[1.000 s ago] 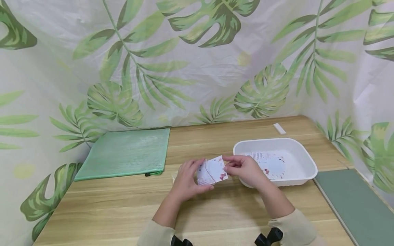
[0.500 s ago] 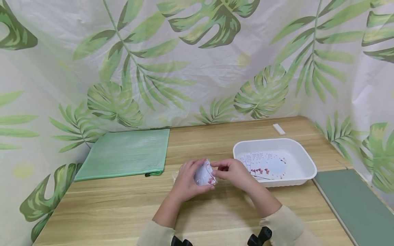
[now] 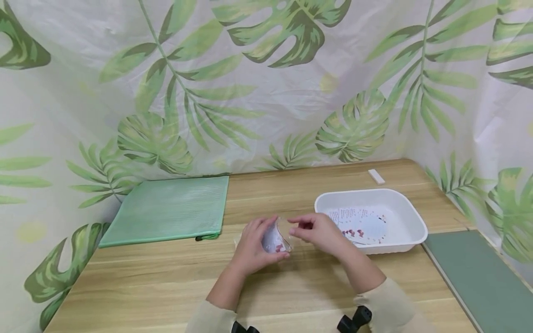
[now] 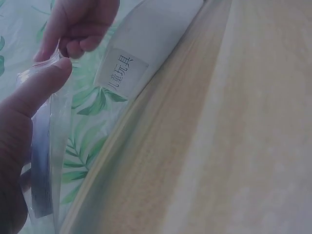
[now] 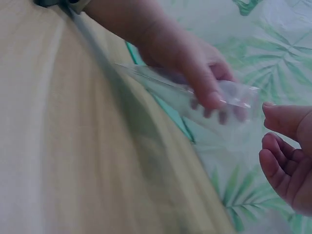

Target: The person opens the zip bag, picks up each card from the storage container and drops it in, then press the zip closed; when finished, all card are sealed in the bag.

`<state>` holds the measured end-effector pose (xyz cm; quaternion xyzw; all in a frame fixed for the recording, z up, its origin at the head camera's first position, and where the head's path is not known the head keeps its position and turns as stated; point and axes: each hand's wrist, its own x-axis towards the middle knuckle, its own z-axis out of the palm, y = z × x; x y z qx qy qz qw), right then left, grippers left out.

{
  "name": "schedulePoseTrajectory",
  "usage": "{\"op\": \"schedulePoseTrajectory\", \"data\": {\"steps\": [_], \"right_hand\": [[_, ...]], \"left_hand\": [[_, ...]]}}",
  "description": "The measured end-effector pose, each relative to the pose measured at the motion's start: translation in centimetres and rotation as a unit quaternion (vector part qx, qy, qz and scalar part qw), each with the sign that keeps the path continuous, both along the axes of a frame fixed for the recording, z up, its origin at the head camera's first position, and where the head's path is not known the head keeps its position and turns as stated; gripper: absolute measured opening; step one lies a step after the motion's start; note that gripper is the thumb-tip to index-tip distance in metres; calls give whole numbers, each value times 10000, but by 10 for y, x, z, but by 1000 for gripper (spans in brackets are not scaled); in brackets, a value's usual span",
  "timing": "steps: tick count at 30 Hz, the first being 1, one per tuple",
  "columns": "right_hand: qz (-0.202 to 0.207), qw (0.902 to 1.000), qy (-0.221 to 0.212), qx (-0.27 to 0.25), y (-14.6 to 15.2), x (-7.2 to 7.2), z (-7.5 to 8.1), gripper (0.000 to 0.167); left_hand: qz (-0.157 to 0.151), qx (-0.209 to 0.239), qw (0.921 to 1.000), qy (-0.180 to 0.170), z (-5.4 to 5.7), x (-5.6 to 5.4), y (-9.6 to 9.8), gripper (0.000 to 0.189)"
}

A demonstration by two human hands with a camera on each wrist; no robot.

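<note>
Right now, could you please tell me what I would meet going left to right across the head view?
Pouch → left hand → right hand → tray → green board.

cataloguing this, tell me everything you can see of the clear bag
The bag is transparent, glossy and crinkled, like thin plastic. Inside is what looks like a stack of cards, pale with reddish prints. The left hand holds it over the table, thumb on one face, fingers on the other. The right hand is at its right end; whether it touches is unclear.
</note>
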<state>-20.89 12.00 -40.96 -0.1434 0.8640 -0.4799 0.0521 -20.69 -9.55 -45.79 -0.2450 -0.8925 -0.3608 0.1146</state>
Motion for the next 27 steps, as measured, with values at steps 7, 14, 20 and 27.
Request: {"op": "schedulePoseTrajectory", "data": {"steps": [7, 14, 20, 27], "right_hand": [[-685, 9974, 56, 220, 68, -14, 16, 37], [-993, 9826, -451, 1506, 139, -35, 7, 46], [-744, 9712, -730, 2141, 171, -47, -11, 51], [-745, 9628, -834, 2459, 182, -49, -24, 60]], "left_hand": [[48, 117, 9999, -51, 0, 1, 0, 89], [28, 147, 9999, -81, 0, 1, 0, 90], [10, 144, 9998, -126, 1, 2, 0, 90], [41, 133, 9997, -194, 1, 2, 1, 89]]}}
